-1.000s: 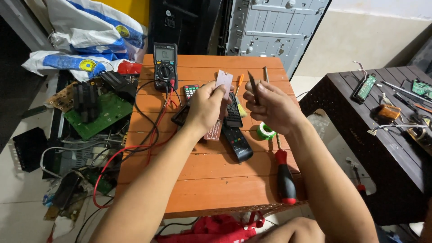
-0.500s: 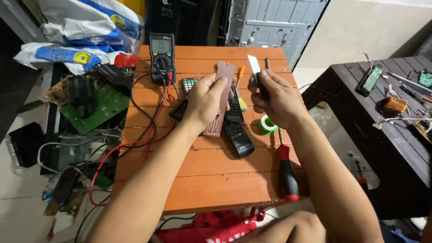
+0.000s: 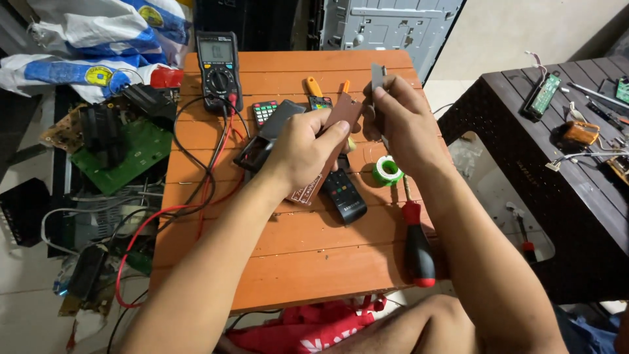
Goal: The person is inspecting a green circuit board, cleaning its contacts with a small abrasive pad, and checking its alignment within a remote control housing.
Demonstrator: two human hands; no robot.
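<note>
Over the middle of the orange table, the left hand is gripping a long brown circuit board, fingers wrapped around its middle, tilting it upward. The right hand is pinching a small grey blade between thumb and fingers, just beside the board's top end. Beneath them a black remote is lying, a green solder spool beside it, and a multimeter is sitting at the far left corner.

Tilted brown circuit board, perhaps bare
</note>
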